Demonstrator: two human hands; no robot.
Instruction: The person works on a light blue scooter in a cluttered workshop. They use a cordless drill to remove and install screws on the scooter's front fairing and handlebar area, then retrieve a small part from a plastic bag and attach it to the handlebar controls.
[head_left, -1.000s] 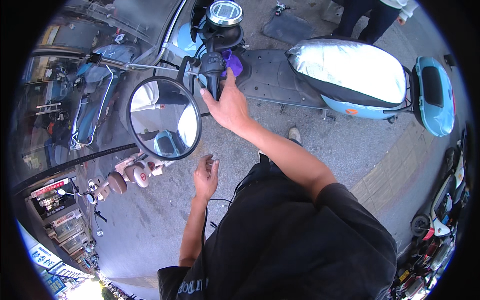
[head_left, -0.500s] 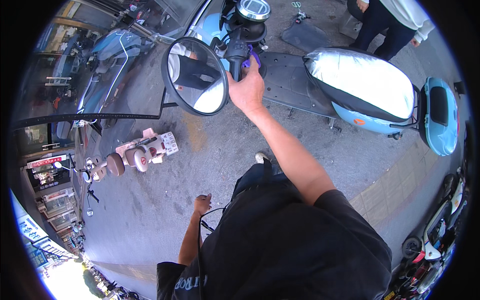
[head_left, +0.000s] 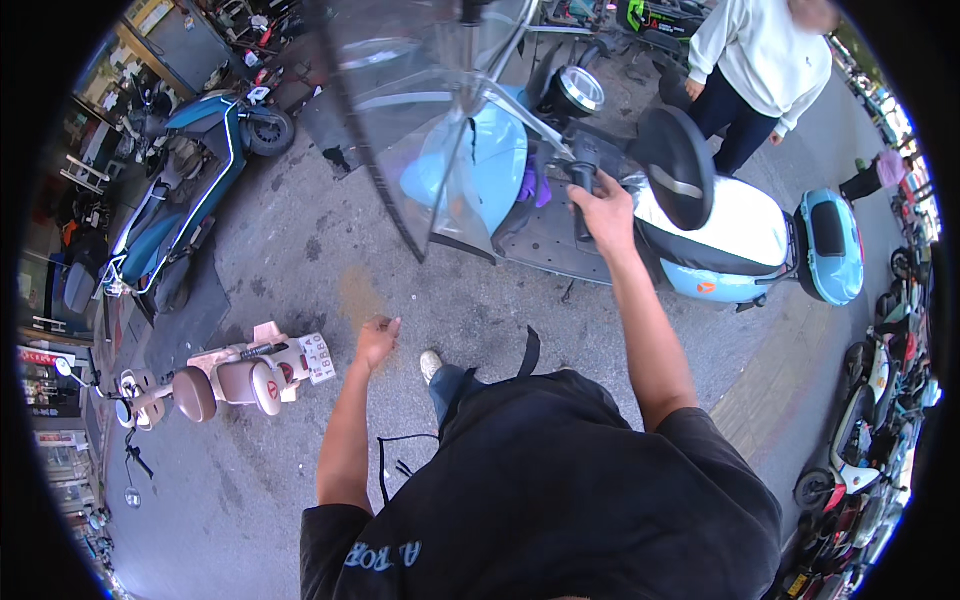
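A light blue electric scooter (head_left: pixel 690 275) stands ahead of me, its front to the left. My right hand (head_left: pixel 607 213) is closed around its black handlebar grip (head_left: pixel 583 222), the arm stretched out. Just above that hand is the dark back of a round mirror (head_left: pixel 680 170). Something purple, like a cloth (head_left: pixel 537 186), hangs left of the grip behind the light blue front panel (head_left: pixel 492 165). A clear windshield (head_left: pixel 385 120) with a dark edge covers the front, blurred. My left hand (head_left: pixel 376 343) hangs free over the pavement, fingers loosely bent and apart, with nothing visible in it.
A person in a white top (head_left: pixel 755 55) stands beyond the silver-covered seat (head_left: pixel 745 225). At left are a pink scooter (head_left: pixel 230 385) and a darker blue scooter (head_left: pixel 185 200). Several parked two-wheelers (head_left: pixel 860 430) line the right side. A light blue box (head_left: pixel 835 250) sits at the scooter's rear.
The handlebar has swung round with my right hand, going right and slightly down; the mirror has passed from left of the hand to above it. My left hand has risen forward. The view has shifted.
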